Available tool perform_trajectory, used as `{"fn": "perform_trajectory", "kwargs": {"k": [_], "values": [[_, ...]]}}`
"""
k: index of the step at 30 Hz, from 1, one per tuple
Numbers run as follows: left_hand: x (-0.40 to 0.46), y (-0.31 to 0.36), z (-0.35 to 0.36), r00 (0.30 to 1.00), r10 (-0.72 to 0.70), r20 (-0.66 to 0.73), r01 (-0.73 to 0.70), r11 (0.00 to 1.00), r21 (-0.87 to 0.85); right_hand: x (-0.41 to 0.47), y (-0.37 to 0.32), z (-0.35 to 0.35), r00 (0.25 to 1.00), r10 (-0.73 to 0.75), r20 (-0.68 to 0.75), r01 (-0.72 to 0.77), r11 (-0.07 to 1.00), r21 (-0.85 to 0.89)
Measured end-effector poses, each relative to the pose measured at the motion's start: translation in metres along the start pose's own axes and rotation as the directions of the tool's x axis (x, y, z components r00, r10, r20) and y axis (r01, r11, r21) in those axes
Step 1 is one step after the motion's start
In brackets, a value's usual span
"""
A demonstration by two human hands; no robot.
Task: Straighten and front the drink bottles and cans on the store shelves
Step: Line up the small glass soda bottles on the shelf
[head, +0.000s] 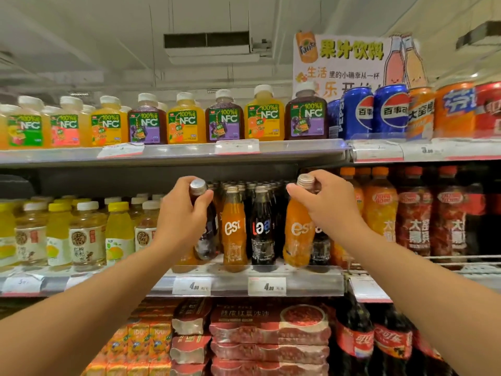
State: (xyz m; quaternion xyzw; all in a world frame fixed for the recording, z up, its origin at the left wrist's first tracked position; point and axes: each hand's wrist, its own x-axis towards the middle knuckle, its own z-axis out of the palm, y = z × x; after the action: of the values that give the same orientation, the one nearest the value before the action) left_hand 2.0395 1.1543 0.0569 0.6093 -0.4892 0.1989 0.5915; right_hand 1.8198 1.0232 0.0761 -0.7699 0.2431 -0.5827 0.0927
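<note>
Dark cola fills the glass est bottle (pixel 207 234) that the left hand (pixel 187 210) grips by the neck, fingers and thumb curled round just under its silver cap; the bottle leans a little, its base at the front of the middle shelf (pixel 244 283). Orange soda fills the second est bottle (pixel 298 234), which the right hand (pixel 322 202) pinches at the capped neck with thumb and fingertips; it tilts with its bottom swung left, toward the shelf's front lip. Between the two held bottles stand an upright orange est bottle (pixel 234 232) and an upright dark cola bottle (pixel 262 229), side by side and close together, with more rows of the same glass bottles behind them.

Two price tags reading 4.00 (pixel 267 286) sit on the shelf edge below. To the left on the same shelf are yellow-capped and white-capped tea and juice bottles (pixel 86 234); to the right, orange pulp drinks (pixel 379 207) and dark red bottles (pixel 414 218). On the top shelf, NFC juice bottles (pixel 187 123) face forward beside Pepsi cans (pixel 390 112). A Fanta juice sign (pixel 349 61) stands above them.
</note>
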Motion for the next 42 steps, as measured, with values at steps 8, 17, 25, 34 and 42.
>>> {"fn": "perform_trajectory", "kwargs": {"k": [8,17,25,34,42], "values": [[-0.033,0.036,-0.032,0.999,-0.04,0.018,0.041,0.999,-0.015,-0.04,-0.012,-0.024,0.988,-0.006,0.157,-0.024,0.982,0.186],[-0.099,0.009,-0.087,0.975,-0.125,0.186,0.132,0.991,-0.025,-0.085,-0.027,0.002,0.953,0.045,0.3,-0.12,0.964,0.236],[-0.108,-0.06,-0.127,0.938,-0.189,0.29,0.245,0.955,-0.17,-0.1,-0.06,0.059,0.943,0.102,0.316,-0.167,0.968,0.187],[-0.077,-0.136,-0.166,0.898,-0.13,0.421,0.288,0.896,-0.338,-0.107,-0.138,0.113,0.949,0.192,0.25,-0.191,0.981,-0.029],[-0.057,-0.16,-0.19,0.896,-0.052,0.442,0.253,0.876,-0.41,-0.081,-0.183,0.126,0.956,0.234,0.179,-0.207,0.966,-0.156]]}}
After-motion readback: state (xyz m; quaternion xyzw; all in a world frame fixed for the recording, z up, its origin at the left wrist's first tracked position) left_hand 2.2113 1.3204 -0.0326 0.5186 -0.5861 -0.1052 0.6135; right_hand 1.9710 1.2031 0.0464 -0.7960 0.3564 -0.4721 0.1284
